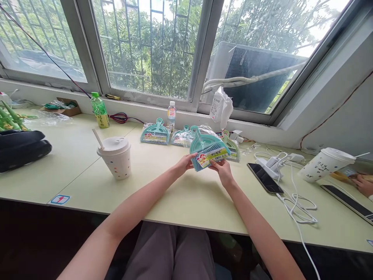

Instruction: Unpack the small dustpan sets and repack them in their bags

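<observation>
A packaged teal dustpan and brush set [207, 144] is held tilted just above the desk, its handle pointing up and away from me. My left hand [185, 163] pinches its left edge. At the lower right edge, my right hand [222, 171] grips it with the thumb on the printed label. Behind it stand more wrapped sets: a teal one [155, 133] at the left, another teal one [181, 137] in the middle, and a greenish one [232, 148] partly hidden at the right.
A white paper cup [116, 161] with a straw stands left, a green bottle [99, 111] behind it. A clear bottle [171, 114] is by the window. To the right lie a phone [264, 178], a power strip [270, 166] with white cables, another cup [325, 165], and another person's hand [364, 183].
</observation>
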`<state>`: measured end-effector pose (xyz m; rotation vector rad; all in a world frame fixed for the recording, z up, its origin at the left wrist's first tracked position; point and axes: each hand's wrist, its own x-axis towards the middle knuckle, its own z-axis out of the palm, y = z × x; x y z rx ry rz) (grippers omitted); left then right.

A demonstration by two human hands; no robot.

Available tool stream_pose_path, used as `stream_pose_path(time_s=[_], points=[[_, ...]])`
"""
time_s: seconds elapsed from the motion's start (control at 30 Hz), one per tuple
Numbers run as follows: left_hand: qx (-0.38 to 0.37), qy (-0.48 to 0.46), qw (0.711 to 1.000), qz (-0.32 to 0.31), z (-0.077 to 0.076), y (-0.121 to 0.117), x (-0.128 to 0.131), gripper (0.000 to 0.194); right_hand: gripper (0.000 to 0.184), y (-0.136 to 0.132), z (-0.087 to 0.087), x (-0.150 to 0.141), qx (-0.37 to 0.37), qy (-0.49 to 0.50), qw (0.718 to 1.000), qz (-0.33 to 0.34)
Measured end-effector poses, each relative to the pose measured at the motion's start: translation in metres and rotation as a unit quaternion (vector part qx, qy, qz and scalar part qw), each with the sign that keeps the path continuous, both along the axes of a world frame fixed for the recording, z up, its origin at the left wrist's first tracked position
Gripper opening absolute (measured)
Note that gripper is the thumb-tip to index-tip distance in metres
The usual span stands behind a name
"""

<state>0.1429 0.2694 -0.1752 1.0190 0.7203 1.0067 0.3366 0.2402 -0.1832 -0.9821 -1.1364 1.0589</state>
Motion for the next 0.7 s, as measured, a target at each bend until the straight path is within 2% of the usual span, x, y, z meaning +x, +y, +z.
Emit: stream_pose_path(time_s=[0.07, 0.23, 0.37, 0.53, 0.7], points=[[0.011, 0.006, 1.0, -0.016, 0.0, -0.001, -0.001, 0.041, 0.051, 0.0, 0.002, 0.001, -0.006, 0.002, 1.0, -0.004], [0.08, -0.016, 0.995, 0.048, 0.001, 0.0, -0.006, 0.05, 0.049, -0.001, 0.001, -0.001, -0.016, -0.021, 0.999, 0.021], [0.116, -0.001, 0.992, 0.052, -0.001, -0.006, 0.001, 0.058, 0.048, -0.002, 0.002, -0.001, -0.012, -0.025, 0.999, 0.029], [0.152, 0.025, 0.985, 0.076, -0.002, -0.01, 0.007, 0.068, 0.052, -0.001, -0.001, -0.003, 0.008, -0.013, 1.0, -0.003], [0.203, 0.046, 0.974, 0.089, -0.001, -0.003, 0.003, 0.065, 0.046, 0.004, -0.001, 0.003, 0.023, 0.03, 0.999, -0.025]])
